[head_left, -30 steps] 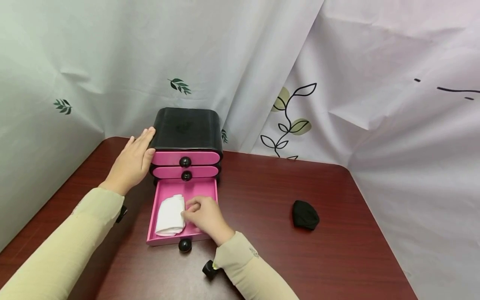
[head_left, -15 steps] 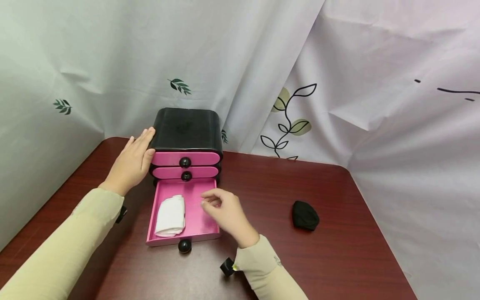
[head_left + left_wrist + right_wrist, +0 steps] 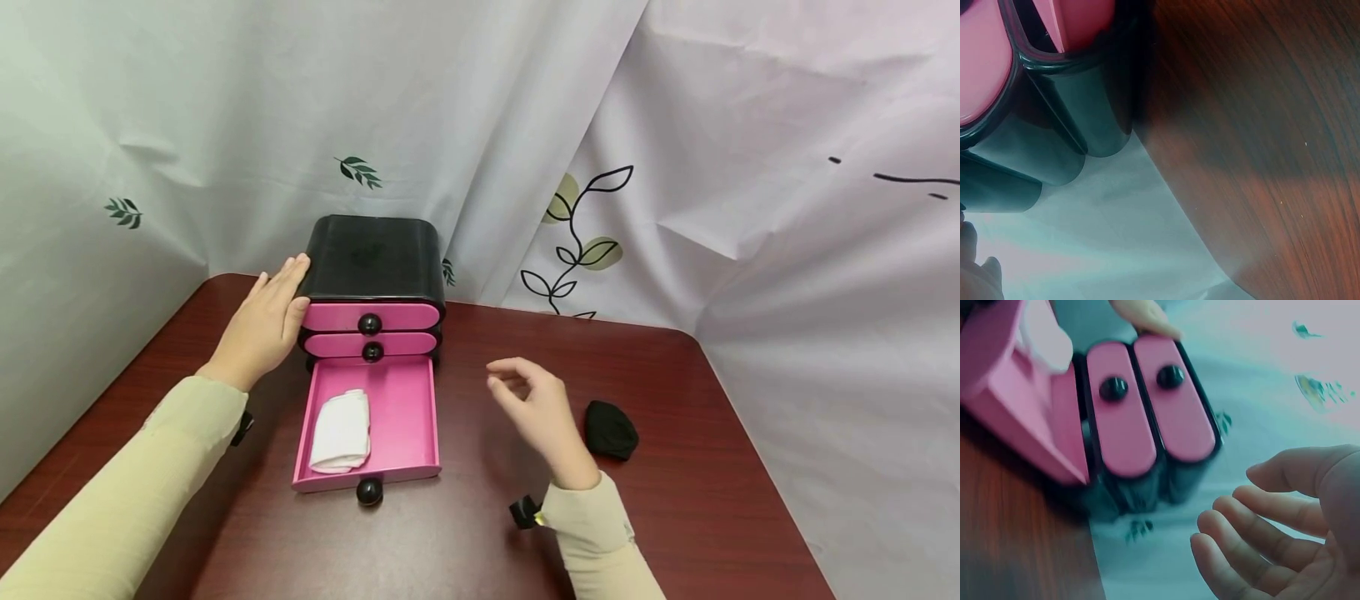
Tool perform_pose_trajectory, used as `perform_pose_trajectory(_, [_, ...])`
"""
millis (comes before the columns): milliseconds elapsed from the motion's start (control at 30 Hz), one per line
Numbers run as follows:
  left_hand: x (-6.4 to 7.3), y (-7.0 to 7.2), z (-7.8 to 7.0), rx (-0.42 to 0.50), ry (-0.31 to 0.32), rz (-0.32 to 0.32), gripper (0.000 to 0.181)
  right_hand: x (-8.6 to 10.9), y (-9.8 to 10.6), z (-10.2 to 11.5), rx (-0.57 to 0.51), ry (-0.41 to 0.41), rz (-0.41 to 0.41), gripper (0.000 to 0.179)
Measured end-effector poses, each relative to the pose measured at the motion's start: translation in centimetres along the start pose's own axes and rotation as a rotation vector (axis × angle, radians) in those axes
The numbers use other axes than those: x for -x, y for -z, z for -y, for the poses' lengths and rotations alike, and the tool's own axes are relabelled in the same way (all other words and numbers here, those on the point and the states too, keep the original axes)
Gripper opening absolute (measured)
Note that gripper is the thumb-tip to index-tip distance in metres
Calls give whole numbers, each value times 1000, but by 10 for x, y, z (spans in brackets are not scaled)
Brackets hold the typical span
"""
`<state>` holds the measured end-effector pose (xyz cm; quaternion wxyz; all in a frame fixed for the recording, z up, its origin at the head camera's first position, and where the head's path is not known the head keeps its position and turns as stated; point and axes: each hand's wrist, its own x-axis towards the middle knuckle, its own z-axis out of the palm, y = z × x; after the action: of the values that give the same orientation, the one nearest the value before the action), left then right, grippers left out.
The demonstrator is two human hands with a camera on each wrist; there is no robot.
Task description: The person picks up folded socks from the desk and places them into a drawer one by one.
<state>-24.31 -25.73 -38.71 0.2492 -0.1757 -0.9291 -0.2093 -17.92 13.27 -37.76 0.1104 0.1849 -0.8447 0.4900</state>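
My left hand [image 3: 258, 329] rests with straight fingers against the left side of a small black drawer cabinet [image 3: 375, 258] with pink fronts. The cabinet's bottom drawer [image 3: 405, 417] is pulled out, and a folded white cloth [image 3: 341, 432] lies in its left half. To the right of that drawer, over the table, my right hand [image 3: 540, 412] holds nothing, its fingers loosely bent. In the right wrist view the fingers [image 3: 1247, 531] are spread a little with the palm bare. A crumpled black cloth piece [image 3: 611, 431] lies just right of this hand.
Two upper drawers with round black knobs [image 3: 370, 324] are closed. The bottom drawer's knob [image 3: 370, 492] sticks out toward the front. A brown wooden table [image 3: 720, 517] bears everything, and a white curtain [image 3: 480, 125] with leaf prints hangs behind it.
My right hand has moved right, from beside the white cloth inside the drawer to over the table near the black cloth. The left hand, drawer and cloths have stayed put.
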Motion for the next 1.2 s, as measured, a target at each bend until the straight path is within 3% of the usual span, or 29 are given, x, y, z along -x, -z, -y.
perform_pose_trajectory(500, [1, 0, 2, -6, -18, -7, 60, 14, 59, -49, 393, 51, -36, 29])
perform_pose_trajectory(633, [1, -1, 4, -5, -19, -5, 60, 17, 72, -60, 446, -23, -4, 34])
perform_pose_trajectory(933, [1, 1, 3, -13, -32, 5, 60, 26, 97, -81, 491, -282, 53, 46])
perform_pose_trajectory(1200, [-1, 9, 2, -97, -42, 53, 60, 30, 111, -92, 498, -416, 133, 51])
